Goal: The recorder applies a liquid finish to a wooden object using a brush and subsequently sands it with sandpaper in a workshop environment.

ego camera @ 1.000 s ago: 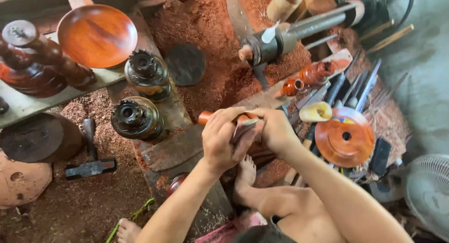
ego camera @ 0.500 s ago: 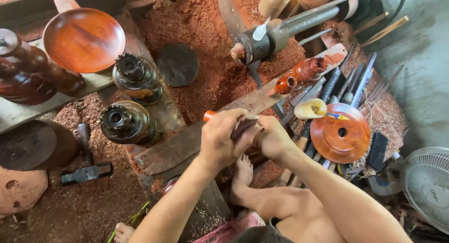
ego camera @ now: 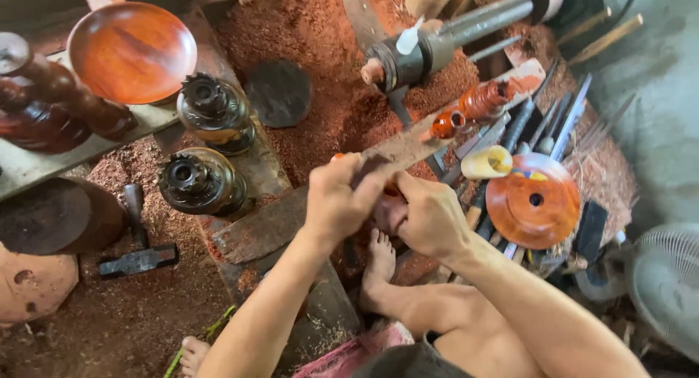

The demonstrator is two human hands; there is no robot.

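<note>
**A:** Which thing do the hands hold, and how does it lie?

**B:** Both hands meet over a small dark piece (ego camera: 386, 203) at the centre of the view. The left hand (ego camera: 338, 199) closes over it from the left, fingers curled and pressed together. The right hand (ego camera: 429, 218) closes from the right, fingers likewise curled. The piece is mostly hidden between them, so its shape and long axis cannot be told.

**A:** Which hand is nearer to it?

**B:** Neither; both touch it. A long flat blade-like tool (ego camera: 408, 145) runs up and to the right from the left hand's fingertips toward the lathe spindle (ego camera: 408, 57); whether a hand grips it cannot be told.

**A:** What lies beneath?

**B:** A bare foot (ego camera: 378, 265) rests on the plank (ego camera: 262, 229), just below the hands.

**A:** And the containers?

**B:** The red-brown wooden bowl (ego camera: 131, 50) at upper left is empty. Two dark chucks (ego camera: 211, 112) stand between it and the hands. A round red disc with a centre hole (ego camera: 531, 199) lies to the right, beside a pale cup-shaped piece (ego camera: 486, 162), whose contents are not visible. Red sawdust (ego camera: 320, 72) covers the floor.
</note>
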